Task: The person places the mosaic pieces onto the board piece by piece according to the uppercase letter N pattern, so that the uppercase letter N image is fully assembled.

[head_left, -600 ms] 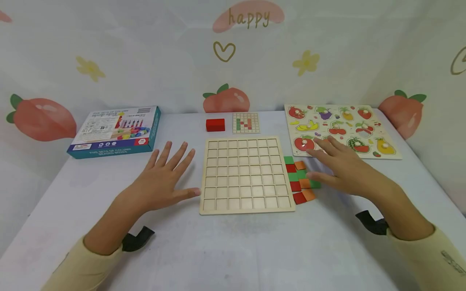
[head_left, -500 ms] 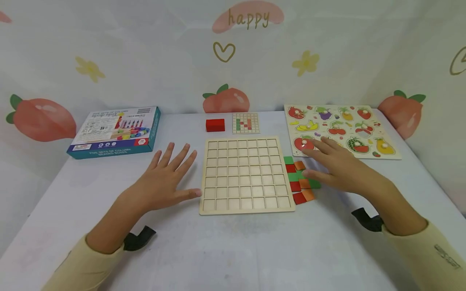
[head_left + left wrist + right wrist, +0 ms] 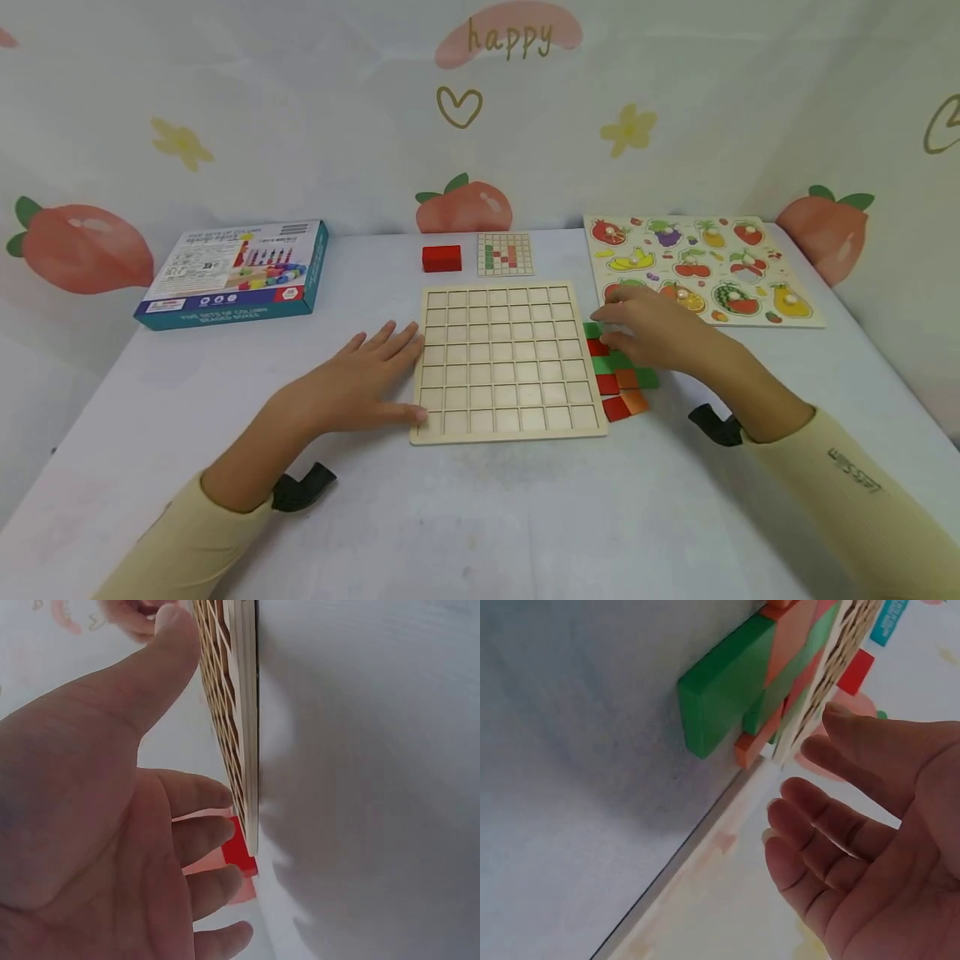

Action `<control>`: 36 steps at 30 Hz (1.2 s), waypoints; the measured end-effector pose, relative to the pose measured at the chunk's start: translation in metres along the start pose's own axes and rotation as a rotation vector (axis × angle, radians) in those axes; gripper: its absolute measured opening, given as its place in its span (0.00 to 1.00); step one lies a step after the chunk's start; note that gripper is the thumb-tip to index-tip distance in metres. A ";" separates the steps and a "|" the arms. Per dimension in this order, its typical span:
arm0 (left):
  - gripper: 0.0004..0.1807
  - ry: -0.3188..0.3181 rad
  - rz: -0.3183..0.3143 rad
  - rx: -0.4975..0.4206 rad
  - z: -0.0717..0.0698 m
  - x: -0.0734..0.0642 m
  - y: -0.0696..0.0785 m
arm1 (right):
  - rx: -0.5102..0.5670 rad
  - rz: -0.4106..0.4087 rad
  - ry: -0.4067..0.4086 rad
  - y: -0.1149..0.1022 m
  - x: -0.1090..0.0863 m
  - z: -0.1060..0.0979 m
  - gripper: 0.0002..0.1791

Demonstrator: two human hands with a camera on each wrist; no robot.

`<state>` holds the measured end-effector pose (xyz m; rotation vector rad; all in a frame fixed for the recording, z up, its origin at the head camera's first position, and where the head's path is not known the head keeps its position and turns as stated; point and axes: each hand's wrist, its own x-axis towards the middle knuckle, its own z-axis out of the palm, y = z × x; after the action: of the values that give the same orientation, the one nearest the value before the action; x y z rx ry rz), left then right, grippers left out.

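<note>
A square wooden grid board (image 3: 502,350) lies mid-table, its cells bare. My left hand (image 3: 352,396) is at its left edge, fingers spread, thumb over the front left corner. In the left wrist view, that hand's fingers (image 3: 206,892) are loosely bent beside the board and hold nothing. Small square tiles in red (image 3: 617,408), green (image 3: 648,378) and orange (image 3: 635,403) lie along the board's right side. Over the far ones hovers my right hand (image 3: 663,329), partly hiding them. The right wrist view shows its fingers bent but apart, holding nothing, near a green tile (image 3: 724,686).
Behind the board are a red block (image 3: 442,258) and a small pattern card (image 3: 506,254) with coloured squares. A fruit puzzle board (image 3: 738,275) lies at the back right, close to my right hand. At the back left is a flat toy box (image 3: 232,275).
My left hand has moved right and down to the board's edge. The right hand has moved left over the tiles, its fingers bending more.
</note>
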<state>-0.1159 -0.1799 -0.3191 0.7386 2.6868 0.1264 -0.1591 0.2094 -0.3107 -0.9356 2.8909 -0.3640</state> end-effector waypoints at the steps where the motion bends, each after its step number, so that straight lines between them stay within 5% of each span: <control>1: 0.61 -0.013 0.004 -0.006 0.000 0.001 0.001 | 0.004 0.018 -0.015 0.000 0.003 0.000 0.15; 11: 0.68 -0.079 0.042 -0.073 0.002 0.000 0.003 | 0.092 0.167 -0.096 0.001 0.023 0.008 0.12; 28: 0.70 -0.070 0.043 -0.090 0.006 0.003 0.002 | 0.345 0.289 -0.033 0.007 0.020 0.001 0.03; 36: 0.69 -0.077 0.043 -0.090 0.006 0.003 0.001 | 0.483 0.272 -0.001 0.001 0.031 0.004 0.04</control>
<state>-0.1163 -0.1776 -0.3251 0.7580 2.5751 0.2235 -0.1838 0.1910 -0.3151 -0.4586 2.6770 -0.9702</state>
